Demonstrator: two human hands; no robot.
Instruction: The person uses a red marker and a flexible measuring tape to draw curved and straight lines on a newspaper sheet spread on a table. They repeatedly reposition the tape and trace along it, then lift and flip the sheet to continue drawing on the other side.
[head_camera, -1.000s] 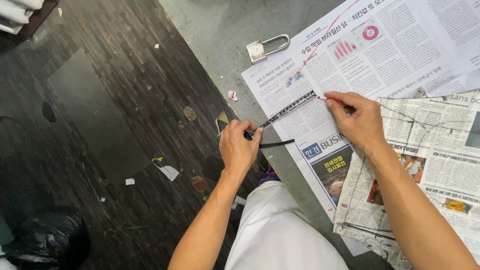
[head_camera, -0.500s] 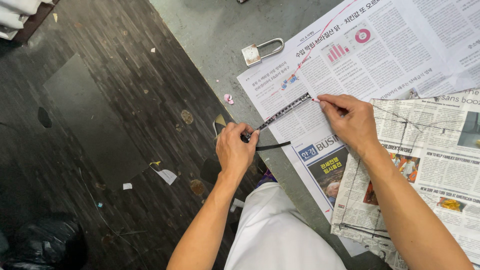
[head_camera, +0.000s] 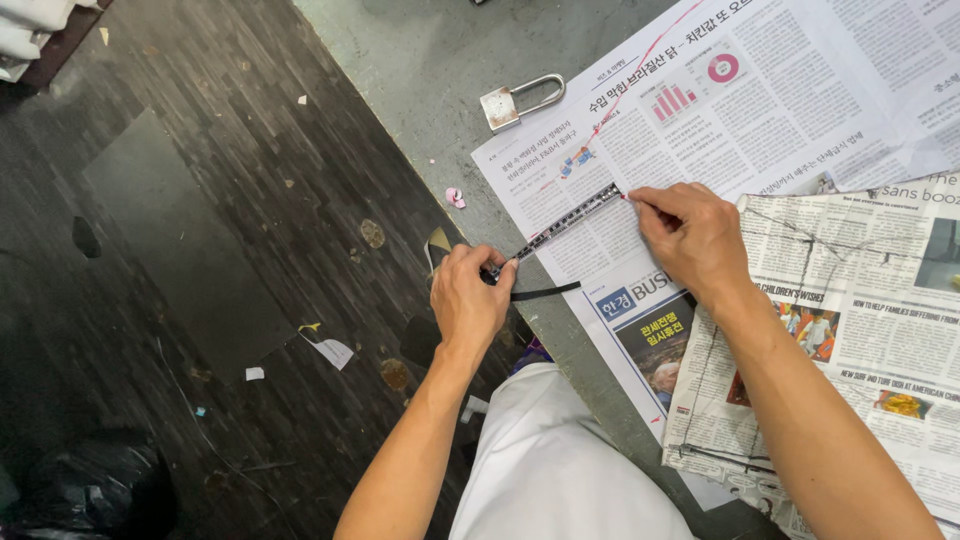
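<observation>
Left hand (head_camera: 470, 300) pinches one end of a thin black flexible measuring tape (head_camera: 562, 224), right hand (head_camera: 692, 238) pins the other end flat on the white printed newspaper sheet (head_camera: 760, 110) on the grey floor (head_camera: 420, 60). Tape looks light, limp; best gripped at the ends. Versus the earlier frame, grips unchanged, view slightly shifted.

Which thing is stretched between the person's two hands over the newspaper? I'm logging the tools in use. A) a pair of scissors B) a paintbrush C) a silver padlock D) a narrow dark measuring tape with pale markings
D: the narrow dark measuring tape runs taut from the left hand to the right hand across the newspaper sheet; the silver padlock lies apart, untouched.
</observation>
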